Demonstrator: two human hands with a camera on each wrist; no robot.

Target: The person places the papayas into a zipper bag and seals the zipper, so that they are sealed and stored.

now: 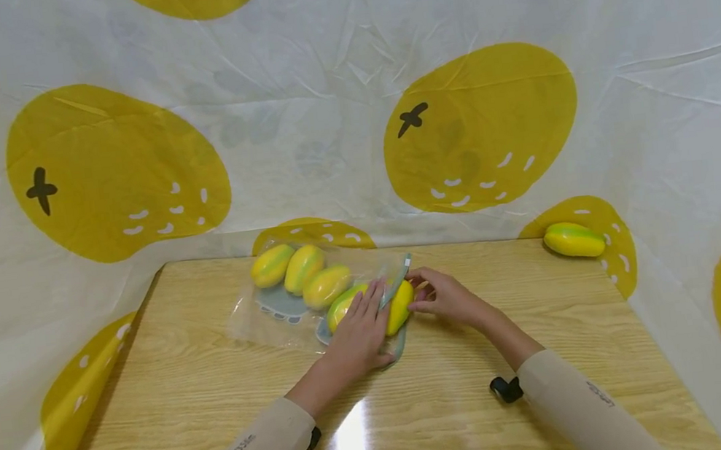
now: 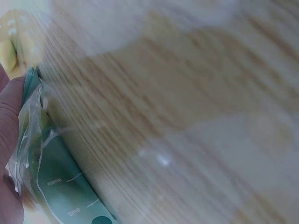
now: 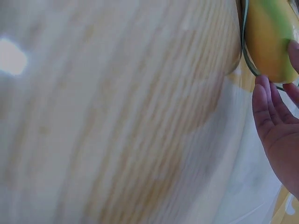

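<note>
A clear zip bag point(image 1: 258, 316) with a grey-green zip strip point(image 2: 30, 81) lies on the wooden table, holding several yellow-green mangoes point(image 1: 304, 269) in a slanting row. My left hand point(image 1: 360, 331) lies across its mouth end, fingers over the plastic and thumb by the lower rim, gripping the bag. The mango point(image 1: 399, 309) nearest the mouth sits partly inside the zip strip. At its outer end is my right hand point(image 1: 450, 300), fingers spread and fingertips touching the fruit. In the right wrist view, these fingertips point(image 3: 262, 86) are beside the mango point(image 3: 268, 42) and the green rim.
One more mango point(image 1: 573, 240) lies at the table's far right corner. A white cloth point(image 1: 306, 143) printed with big yellow fruit hangs along the back and both sides. The wooden table point(image 1: 189, 412) reflects light near the front.
</note>
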